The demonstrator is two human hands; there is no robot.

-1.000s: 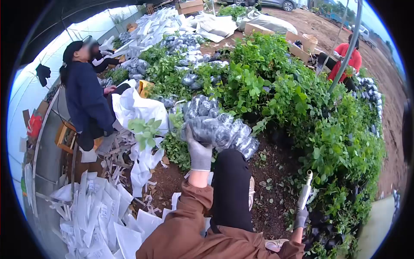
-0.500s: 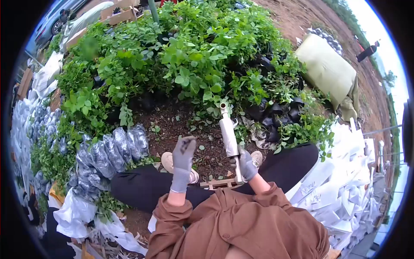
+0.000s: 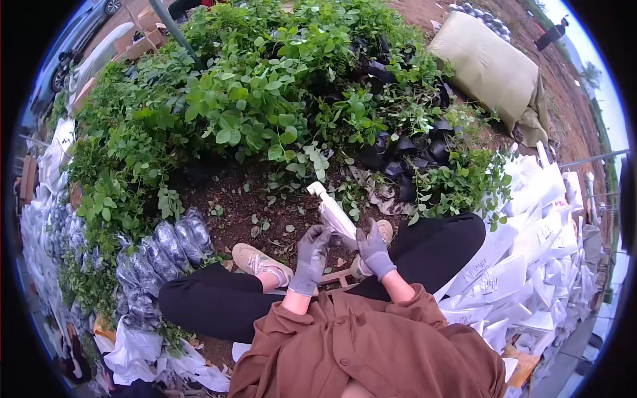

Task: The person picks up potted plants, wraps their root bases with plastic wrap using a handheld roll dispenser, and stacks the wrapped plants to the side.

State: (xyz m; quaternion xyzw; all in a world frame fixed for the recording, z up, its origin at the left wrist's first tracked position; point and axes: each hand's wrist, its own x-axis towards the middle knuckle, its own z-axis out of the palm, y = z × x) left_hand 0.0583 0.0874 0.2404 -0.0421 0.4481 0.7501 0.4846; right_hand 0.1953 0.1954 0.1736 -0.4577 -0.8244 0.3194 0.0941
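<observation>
Between my two hands is a film roll [image 3: 337, 217], a shiny whitish cylinder on a pale rod with a bent far end; it points away from me, tilted up to the left. My right hand [image 3: 375, 253], in a grey glove, is closed round its near end. My left hand [image 3: 310, 260], also gloved, has its fingers curled at the roll's near left side, seemingly pinching there; the fingertips are partly hidden. Just beyond the roll's far end hang leafy green plants [image 3: 265, 99]. Dark soil with scattered leaves [image 3: 259, 212] lies below.
Bundles in clear wrap [image 3: 162, 249] are lined up on the left. White printed bags [image 3: 511, 265] are heaped on the right. Black pots or bags [image 3: 411, 159] show among the plants. Further off are a pale green bale [image 3: 488, 66], a green pole [image 3: 174, 32] and a standing person [image 3: 552, 34].
My left hand has come right, from raised and apart to the roll's side. The roll has swung to a more leftward tilt and come lower, with my right hand still holding it.
</observation>
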